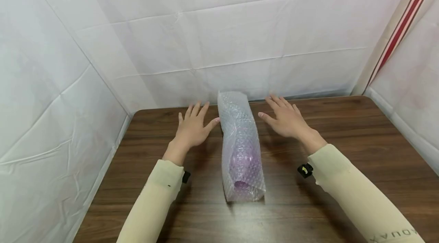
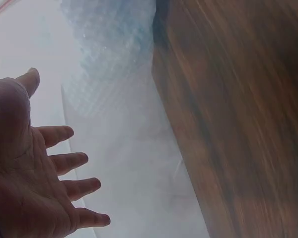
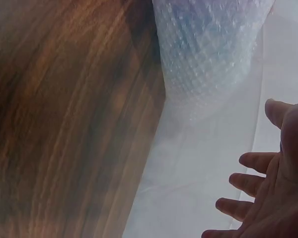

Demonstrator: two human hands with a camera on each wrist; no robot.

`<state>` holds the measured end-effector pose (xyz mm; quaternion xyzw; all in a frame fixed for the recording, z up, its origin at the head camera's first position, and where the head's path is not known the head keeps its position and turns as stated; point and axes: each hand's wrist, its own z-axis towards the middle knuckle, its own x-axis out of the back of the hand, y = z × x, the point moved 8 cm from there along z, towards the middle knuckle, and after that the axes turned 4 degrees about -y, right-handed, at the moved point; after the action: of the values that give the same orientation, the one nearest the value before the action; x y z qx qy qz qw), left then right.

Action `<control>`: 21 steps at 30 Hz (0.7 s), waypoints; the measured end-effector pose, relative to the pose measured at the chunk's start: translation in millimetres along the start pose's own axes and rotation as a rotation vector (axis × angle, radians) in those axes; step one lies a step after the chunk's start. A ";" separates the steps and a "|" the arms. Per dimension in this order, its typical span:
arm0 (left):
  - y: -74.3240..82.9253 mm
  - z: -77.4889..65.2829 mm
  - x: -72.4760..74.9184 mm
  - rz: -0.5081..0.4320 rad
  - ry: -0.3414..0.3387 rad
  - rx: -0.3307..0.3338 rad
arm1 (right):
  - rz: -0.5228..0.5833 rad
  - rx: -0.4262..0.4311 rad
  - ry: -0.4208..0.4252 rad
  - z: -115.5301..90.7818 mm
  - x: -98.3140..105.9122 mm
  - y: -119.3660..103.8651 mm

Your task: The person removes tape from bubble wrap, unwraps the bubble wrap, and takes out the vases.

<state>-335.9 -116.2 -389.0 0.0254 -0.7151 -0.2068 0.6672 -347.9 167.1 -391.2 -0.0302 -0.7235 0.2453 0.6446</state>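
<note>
A long bundle in clear bubble wrap (image 1: 240, 140) lies lengthwise on the wooden table, something purple showing through its near end. Its far end reaches the table's back edge. On its left side my left hand (image 1: 193, 128) spreads its fingers, the thumb tip right at the wrap's edge in the head view. My right hand (image 1: 287, 119) is on the other side, fingers apart and straight, with a small gap between its thumb and the bundle. Both wrist views show the bubble wrap (image 2: 114, 44) (image 3: 208, 49) beyond an open palm. Neither hand holds anything.
The dark wooden table (image 1: 343, 140) has rounded back corners. White sheeting (image 1: 219, 37) hangs behind it and along both sides. A red-striped strip (image 1: 401, 33) runs down the back right corner. Small black devices (image 1: 305, 170) sit at both sleeve cuffs.
</note>
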 end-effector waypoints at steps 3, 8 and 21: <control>6.5 -5.2 -1.4 -0.015 0.005 -0.026 | 0.010 0.018 0.003 -4.2 -2.8 -3.6; 18.3 -13.9 -5.5 -0.033 -0.007 -0.066 | 0.038 0.056 0.011 -11.1 -7.9 -10.7; 49.0 -32.5 -13.9 -0.035 -0.043 -0.118 | 0.094 0.151 0.041 -26.8 -16.4 -29.3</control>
<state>-291.3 -75.6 -385.2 -0.0060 -0.7153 -0.2606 0.6484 -311.8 143.9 -393.3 -0.0205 -0.6873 0.3286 0.6475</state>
